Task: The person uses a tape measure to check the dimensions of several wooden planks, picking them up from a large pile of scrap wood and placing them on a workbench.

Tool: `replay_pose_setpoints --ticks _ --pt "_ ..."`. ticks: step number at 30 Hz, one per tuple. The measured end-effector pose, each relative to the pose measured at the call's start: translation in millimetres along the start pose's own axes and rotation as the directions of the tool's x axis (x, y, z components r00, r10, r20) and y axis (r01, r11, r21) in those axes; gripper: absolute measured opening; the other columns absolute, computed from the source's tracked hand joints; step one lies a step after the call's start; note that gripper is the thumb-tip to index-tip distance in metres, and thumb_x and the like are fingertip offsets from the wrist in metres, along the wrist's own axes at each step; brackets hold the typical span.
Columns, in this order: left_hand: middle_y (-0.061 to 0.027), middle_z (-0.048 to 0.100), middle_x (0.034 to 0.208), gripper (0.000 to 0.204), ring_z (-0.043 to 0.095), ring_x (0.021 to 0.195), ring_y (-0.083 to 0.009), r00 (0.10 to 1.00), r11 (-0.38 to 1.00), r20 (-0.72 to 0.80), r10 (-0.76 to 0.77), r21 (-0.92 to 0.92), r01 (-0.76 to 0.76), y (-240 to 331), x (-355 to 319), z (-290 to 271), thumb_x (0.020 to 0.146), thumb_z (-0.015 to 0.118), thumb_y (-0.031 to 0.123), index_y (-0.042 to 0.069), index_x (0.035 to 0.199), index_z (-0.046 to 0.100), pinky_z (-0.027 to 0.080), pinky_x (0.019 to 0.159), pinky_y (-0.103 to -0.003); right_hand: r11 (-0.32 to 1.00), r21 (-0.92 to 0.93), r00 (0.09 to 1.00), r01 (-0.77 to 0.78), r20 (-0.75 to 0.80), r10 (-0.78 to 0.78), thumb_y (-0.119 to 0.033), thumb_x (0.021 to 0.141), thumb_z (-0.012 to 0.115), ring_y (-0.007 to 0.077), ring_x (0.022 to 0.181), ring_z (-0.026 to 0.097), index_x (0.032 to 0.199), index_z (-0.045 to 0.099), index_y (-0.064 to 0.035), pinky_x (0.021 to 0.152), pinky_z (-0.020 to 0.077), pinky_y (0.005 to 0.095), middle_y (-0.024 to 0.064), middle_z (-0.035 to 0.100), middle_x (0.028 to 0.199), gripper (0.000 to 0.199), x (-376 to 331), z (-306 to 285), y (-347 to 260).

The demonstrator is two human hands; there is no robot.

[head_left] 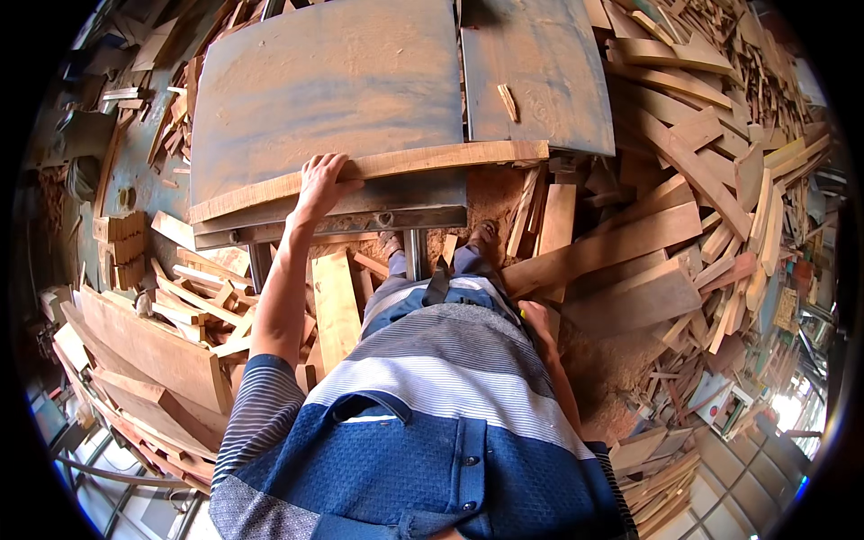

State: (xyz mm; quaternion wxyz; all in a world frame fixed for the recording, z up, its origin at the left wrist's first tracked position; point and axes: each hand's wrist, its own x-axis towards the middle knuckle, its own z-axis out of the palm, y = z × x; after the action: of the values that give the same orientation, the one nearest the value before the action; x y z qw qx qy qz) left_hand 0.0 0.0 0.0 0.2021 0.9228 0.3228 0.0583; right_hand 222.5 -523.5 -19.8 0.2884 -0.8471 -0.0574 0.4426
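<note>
A long wooden plank (423,160) lies along the near edge of a metal machine table (333,81), which is dusted with sawdust. My left hand (322,186) is closed over the plank left of its middle, thumb side toward the right. Down beside my right hip is my right hand (536,319), its fingers curled. A small yellow bit shows at those fingers, too little to name. Behind a narrow gap, the table's right section (549,81) carries a loose wood sliver (508,103).
Offcuts and boards (630,243) are heaped on the right, rising toward the far corner. Wide planks (153,351) and scraps lie at the left. Stacked blocks (121,247) stand left of the table. Sawdust covers the floor (612,360) by my right side.
</note>
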Motion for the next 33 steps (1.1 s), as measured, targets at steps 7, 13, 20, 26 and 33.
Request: replay_pose_setpoints --ticks 7,13,20,26,33 --pt "-0.0134 0.068 0.12 0.057 0.058 0.117 -0.0361 0.993 0.998 -0.1 0.062 -0.009 -0.063 3 -2 1 0.077 0.084 0.036 0.005 0.121 0.066 0.041 0.104 -0.048 0.992 0.098 0.996 -0.078 -0.041 0.083 -0.031 0.087 0.06 0.0195 0.075 0.056 0.089 0.063 0.0057 0.071 0.0451 0.0393 0.0176 0.059 0.077 0.036 -3 1 1" --pt "-0.0118 0.07 0.09 0.036 0.066 0.092 -0.0337 0.996 0.987 0.023 0.083 -0.143 -0.079 1 -14 -21 0.072 0.086 0.033 0.008 0.089 0.067 0.051 0.084 -0.047 0.996 -0.019 0.995 -0.092 -0.046 0.091 -0.031 0.084 0.064 0.0171 0.07 0.047 0.079 0.062 0.0021 0.066 0.0415 0.0396 0.0066 0.055 0.071 0.033 14 2 6" --pt "-0.0089 0.069 0.117 0.058 0.058 0.118 -0.0308 0.994 0.992 0.066 0.088 -0.097 -0.081 17 -25 9 0.074 0.083 0.045 0.011 0.118 0.069 0.042 0.103 -0.046 0.993 -0.101 0.998 0.058 0.025 -0.055 -0.026 0.084 0.064 0.0206 0.075 0.055 0.092 0.066 0.0031 0.073 0.0469 0.0366 0.0092 0.062 0.082 0.03 45 -8 63" --pt "-0.0067 0.067 0.118 0.057 0.057 0.118 -0.0299 0.99 0.992 0.11 0.092 -0.098 -0.081 33 -23 13 0.076 0.081 0.045 0.01 0.119 0.066 0.042 0.103 -0.044 0.979 -0.118 0.986 0.169 0.025 -0.167 -0.023 0.082 0.065 0.0227 0.082 0.059 0.102 0.067 0.0035 0.078 0.0493 0.0358 0.0112 0.064 0.091 0.033 54 -17 30" --pt "-0.0028 0.069 0.109 0.032 0.06 0.109 -0.0247 0.982 0.963 -0.01 0.187 -0.195 -0.186 73 7 54 0.078 0.078 0.04 0.015 0.098 0.073 0.044 0.097 -0.041 0.968 0.252 1.0 -0.013 0.018 0.008 -0.016 0.084 0.066 0.0213 0.093 0.062 0.121 0.066 -0.0008 0.083 0.0508 0.0339 0.0103 0.066 0.104 0.039 82 -20 -80"
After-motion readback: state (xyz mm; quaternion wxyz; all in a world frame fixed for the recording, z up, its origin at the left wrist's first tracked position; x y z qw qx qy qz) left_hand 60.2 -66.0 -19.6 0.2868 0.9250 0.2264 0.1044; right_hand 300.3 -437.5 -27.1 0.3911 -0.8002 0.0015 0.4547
